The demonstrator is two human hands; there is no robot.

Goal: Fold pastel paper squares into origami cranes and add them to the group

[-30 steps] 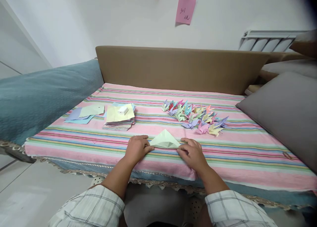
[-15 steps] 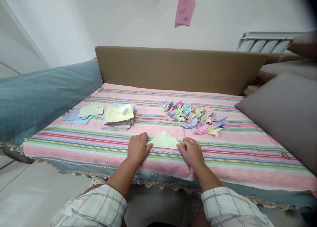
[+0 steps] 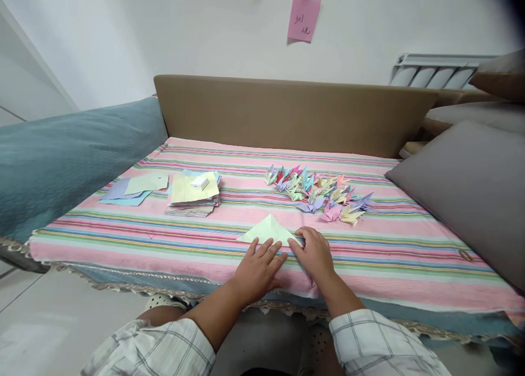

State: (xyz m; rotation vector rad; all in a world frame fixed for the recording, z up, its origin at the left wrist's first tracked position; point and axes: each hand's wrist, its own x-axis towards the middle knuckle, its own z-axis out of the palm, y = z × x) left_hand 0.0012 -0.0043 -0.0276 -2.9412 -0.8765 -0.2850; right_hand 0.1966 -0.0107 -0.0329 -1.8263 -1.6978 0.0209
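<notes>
A pale green sheet of origami paper (image 3: 268,228), folded into a triangle, lies on the striped cloth with its peak pointing away from me. My left hand (image 3: 259,269) is open, its spread fingers flat along the near folded edge. At the right corner, my right hand (image 3: 315,251) has thumb and curled index finger closed on the paper. Beyond the right hand sits a cluster of folded paper cranes (image 3: 315,192) in many colours.
To the left stands a stack of coloured paper (image 3: 192,198) with a small white box (image 3: 199,183) on top. Loose sheets (image 3: 131,189) lie farther left. A grey cushion (image 3: 467,195) leans at the right; the brown backrest (image 3: 287,113) runs behind.
My left hand has left the triangle's left corner and moved right, its fingers now spread along the near edge. My right hand stays at the right corner. The view has shifted slightly.
</notes>
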